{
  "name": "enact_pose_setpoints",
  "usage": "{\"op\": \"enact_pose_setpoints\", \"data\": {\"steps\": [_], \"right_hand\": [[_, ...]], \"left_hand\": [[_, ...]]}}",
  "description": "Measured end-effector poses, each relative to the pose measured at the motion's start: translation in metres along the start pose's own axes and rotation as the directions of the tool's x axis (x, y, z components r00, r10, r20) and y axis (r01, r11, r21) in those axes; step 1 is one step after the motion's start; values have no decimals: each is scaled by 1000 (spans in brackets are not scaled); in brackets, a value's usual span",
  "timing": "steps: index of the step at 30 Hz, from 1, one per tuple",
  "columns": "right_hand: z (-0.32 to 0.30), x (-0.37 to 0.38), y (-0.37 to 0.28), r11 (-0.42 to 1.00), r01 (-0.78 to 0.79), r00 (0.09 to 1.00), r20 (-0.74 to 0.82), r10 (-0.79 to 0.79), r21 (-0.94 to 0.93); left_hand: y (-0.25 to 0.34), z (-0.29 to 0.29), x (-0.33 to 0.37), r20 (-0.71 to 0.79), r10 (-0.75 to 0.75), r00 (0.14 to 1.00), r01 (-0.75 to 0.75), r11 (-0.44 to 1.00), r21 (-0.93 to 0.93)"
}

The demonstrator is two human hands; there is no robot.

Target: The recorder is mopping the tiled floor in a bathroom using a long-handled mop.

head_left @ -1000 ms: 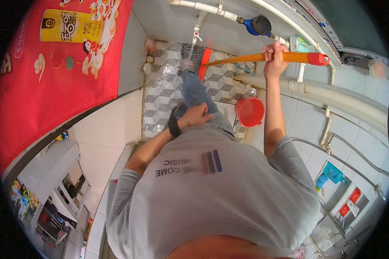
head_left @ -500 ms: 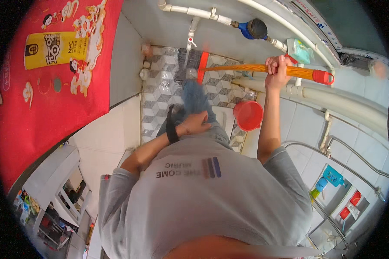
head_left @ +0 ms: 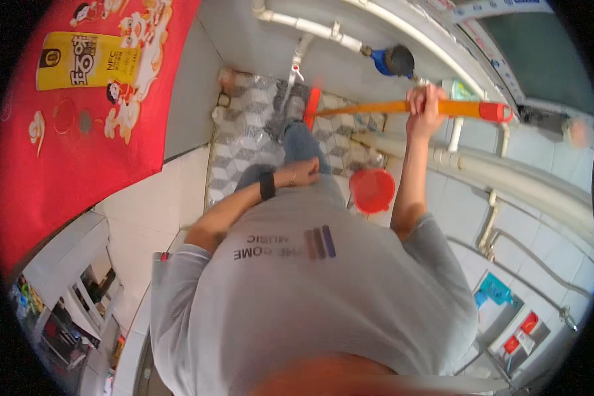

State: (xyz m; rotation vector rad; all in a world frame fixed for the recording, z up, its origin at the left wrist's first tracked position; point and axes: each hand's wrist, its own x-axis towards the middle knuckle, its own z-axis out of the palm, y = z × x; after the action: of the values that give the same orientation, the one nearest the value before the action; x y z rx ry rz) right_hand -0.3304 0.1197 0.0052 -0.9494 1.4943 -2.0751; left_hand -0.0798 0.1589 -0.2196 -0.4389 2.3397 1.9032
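My right hand [head_left: 426, 111] is closed round the upper part of a broom's orange wood-grain handle. The broom [head_left: 369, 107] slants from the red cap at its top end, on the right, down to the floor. Its narrow red-orange head [head_left: 312, 109] rests on the tiles just beyond my foot, with a dark patch beside it that may be bristles. My left hand [head_left: 301, 172] lies against my jeans at the thigh, holding nothing, fingers loosely extended and partly blurred. A black band [head_left: 266, 186] circles that wrist.
A red bucket [head_left: 372, 191] stands to the right of my legs. White pipes with a blue water meter [head_left: 393, 62] run along the far wall. A red printed cloth [head_left: 105, 158] hangs at the left. A wall niche [head_left: 518, 333] at right holds bottles.
My view has shifted a little, so the pipes and bucket sit differently. My left hand has drawn slightly across the thigh. The right hand keeps its grip, and the broom has moved only slightly.
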Motion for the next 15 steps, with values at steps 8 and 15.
{"op": "enact_pose_setpoints", "data": {"steps": [8, 15], "right_hand": [[-4, 17, 6, 1000, 18, 993, 114, -19, 13], [5, 23, 4, 998, -56, 998, -1, 56, -28]], "left_hand": [[7, -44, 41, -47, 22, 999, -24, 999, -41], [8, -26, 49, -61, -18, 998, 4, 976, -218]]}}
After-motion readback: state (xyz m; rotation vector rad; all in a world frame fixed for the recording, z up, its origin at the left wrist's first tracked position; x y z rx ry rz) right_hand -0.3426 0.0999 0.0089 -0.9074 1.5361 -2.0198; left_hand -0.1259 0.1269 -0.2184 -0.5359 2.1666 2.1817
